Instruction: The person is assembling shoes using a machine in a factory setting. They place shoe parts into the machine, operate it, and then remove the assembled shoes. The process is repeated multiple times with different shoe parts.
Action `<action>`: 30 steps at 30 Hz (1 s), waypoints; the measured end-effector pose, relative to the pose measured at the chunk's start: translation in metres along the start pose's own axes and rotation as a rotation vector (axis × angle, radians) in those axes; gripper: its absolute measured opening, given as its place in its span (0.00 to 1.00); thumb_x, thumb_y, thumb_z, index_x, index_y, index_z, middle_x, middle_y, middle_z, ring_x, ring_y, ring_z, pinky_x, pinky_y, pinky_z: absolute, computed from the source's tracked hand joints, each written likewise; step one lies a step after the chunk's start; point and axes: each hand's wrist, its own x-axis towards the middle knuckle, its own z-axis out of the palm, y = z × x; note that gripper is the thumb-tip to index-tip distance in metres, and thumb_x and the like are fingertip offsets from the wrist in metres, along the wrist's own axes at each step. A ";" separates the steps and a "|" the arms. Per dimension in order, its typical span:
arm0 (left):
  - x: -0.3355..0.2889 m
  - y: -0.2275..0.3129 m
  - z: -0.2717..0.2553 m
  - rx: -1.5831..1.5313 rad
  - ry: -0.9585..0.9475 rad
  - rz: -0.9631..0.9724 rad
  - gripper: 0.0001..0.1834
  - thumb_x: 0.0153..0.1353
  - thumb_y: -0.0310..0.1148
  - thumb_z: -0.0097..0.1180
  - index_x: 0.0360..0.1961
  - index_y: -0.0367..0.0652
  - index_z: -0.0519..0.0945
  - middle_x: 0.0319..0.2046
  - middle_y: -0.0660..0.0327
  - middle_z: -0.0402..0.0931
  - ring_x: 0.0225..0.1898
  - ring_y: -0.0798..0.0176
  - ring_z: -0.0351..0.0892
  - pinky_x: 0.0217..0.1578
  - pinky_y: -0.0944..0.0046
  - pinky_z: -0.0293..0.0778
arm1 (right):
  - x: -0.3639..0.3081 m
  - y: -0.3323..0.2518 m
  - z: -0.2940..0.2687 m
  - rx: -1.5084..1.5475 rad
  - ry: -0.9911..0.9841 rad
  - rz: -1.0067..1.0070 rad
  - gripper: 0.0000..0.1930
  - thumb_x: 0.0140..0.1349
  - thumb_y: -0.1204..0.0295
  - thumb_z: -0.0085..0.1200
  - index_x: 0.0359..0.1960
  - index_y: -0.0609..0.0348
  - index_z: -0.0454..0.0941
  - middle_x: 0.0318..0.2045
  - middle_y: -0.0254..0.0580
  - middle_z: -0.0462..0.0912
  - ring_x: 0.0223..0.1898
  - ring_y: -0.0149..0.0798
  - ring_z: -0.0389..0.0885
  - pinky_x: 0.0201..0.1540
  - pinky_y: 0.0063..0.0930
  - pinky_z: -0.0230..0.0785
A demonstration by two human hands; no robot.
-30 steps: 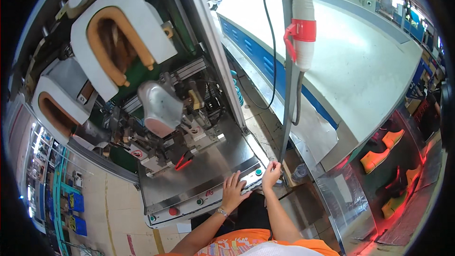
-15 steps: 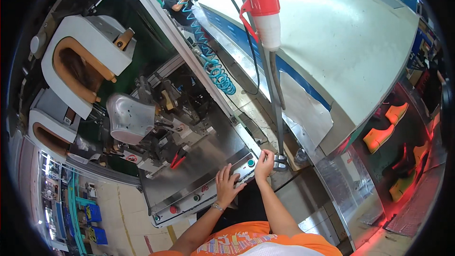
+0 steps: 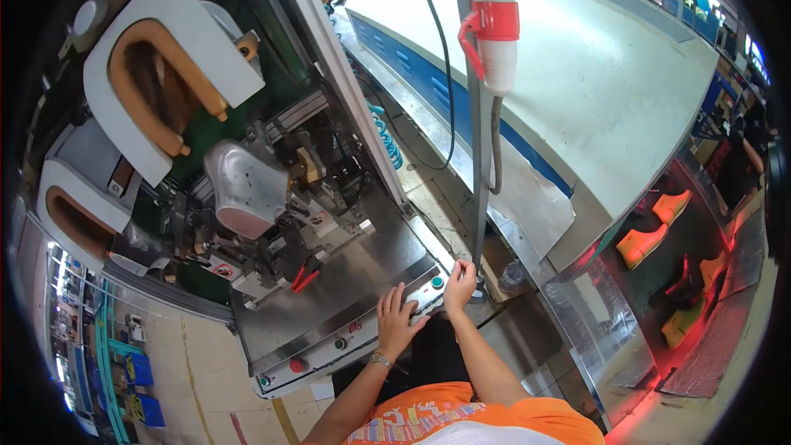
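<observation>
My left hand (image 3: 397, 320) lies on the front control panel (image 3: 367, 331) of a machine, its fingers spread and nothing held. At the panel's right end, beside a green push button (image 3: 437, 282), is my right hand (image 3: 459, 288). Its fingers are curled together in a pinch; whatever may be between them is hidden. Farther left on the panel sit a second green button (image 3: 340, 344) and a red button (image 3: 297, 364). Behind the panel stands a rounded metal heel form (image 3: 247, 189). A white U-shaped clamp with a brown pad (image 3: 140, 33) hangs left of it.
Red-handled pliers (image 3: 305, 278) lie on the machine's metal table (image 3: 371, 251). A post with a red-and-white plug connector (image 3: 496, 23) rises to the right. Beyond it stands a large pale cabinet (image 3: 593, 74). Orange-lit boots (image 3: 643, 243) rest at far right.
My view has shifted, so the machine and cabinet sit differently in the picture. Both hands keep about the same place on the panel.
</observation>
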 end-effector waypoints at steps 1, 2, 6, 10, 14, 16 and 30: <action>-0.001 -0.001 0.000 -0.014 0.005 0.000 0.20 0.43 0.45 0.64 0.34 0.47 0.76 0.59 0.54 0.58 0.59 0.50 0.56 0.58 0.48 0.50 | 0.000 0.001 0.000 -0.017 0.006 -0.019 0.06 0.58 0.72 0.48 0.30 0.64 0.73 0.27 0.46 0.77 0.31 0.42 0.76 0.36 0.32 0.67; -0.001 -0.001 0.001 -0.018 0.012 -0.001 0.20 0.43 0.45 0.64 0.34 0.47 0.76 0.59 0.54 0.58 0.59 0.50 0.56 0.58 0.48 0.50 | 0.000 0.000 0.000 -0.032 0.010 -0.040 0.06 0.58 0.72 0.48 0.30 0.64 0.72 0.27 0.46 0.76 0.30 0.43 0.76 0.36 0.32 0.67; -0.003 -0.003 0.000 -0.033 0.030 0.002 0.20 0.43 0.46 0.64 0.34 0.47 0.77 0.59 0.54 0.59 0.59 0.51 0.56 0.57 0.48 0.51 | -0.001 0.002 -0.001 -0.016 -0.032 -0.006 0.07 0.59 0.70 0.47 0.30 0.63 0.72 0.29 0.46 0.76 0.33 0.45 0.75 0.37 0.35 0.65; -0.003 -0.003 -0.003 -0.030 0.040 0.025 0.18 0.46 0.47 0.61 0.33 0.46 0.77 0.58 0.54 0.60 0.58 0.52 0.57 0.57 0.50 0.52 | -0.001 0.003 0.000 -0.060 0.009 -0.050 0.07 0.58 0.72 0.47 0.29 0.64 0.72 0.26 0.46 0.77 0.30 0.42 0.76 0.35 0.32 0.66; -0.007 -0.005 -0.004 -0.051 0.043 0.011 0.19 0.45 0.47 0.62 0.33 0.46 0.77 0.58 0.55 0.59 0.58 0.52 0.57 0.58 0.49 0.50 | -0.004 0.000 0.001 -0.056 -0.002 -0.054 0.06 0.58 0.72 0.48 0.30 0.63 0.72 0.26 0.46 0.77 0.31 0.43 0.77 0.35 0.32 0.66; -0.005 -0.005 -0.005 -0.033 0.052 0.025 0.18 0.47 0.48 0.60 0.33 0.46 0.78 0.58 0.54 0.60 0.58 0.53 0.57 0.57 0.51 0.52 | -0.003 0.000 -0.001 -0.060 -0.008 -0.061 0.06 0.58 0.72 0.48 0.30 0.63 0.71 0.28 0.46 0.75 0.31 0.43 0.75 0.35 0.32 0.65; -0.010 -0.009 -0.003 -0.046 0.080 0.041 0.18 0.47 0.48 0.59 0.31 0.46 0.77 0.58 0.54 0.60 0.59 0.53 0.57 0.58 0.51 0.51 | -0.004 0.004 0.001 -0.141 0.035 -0.097 0.05 0.55 0.71 0.51 0.28 0.59 0.72 0.30 0.43 0.73 0.33 0.44 0.74 0.36 0.35 0.64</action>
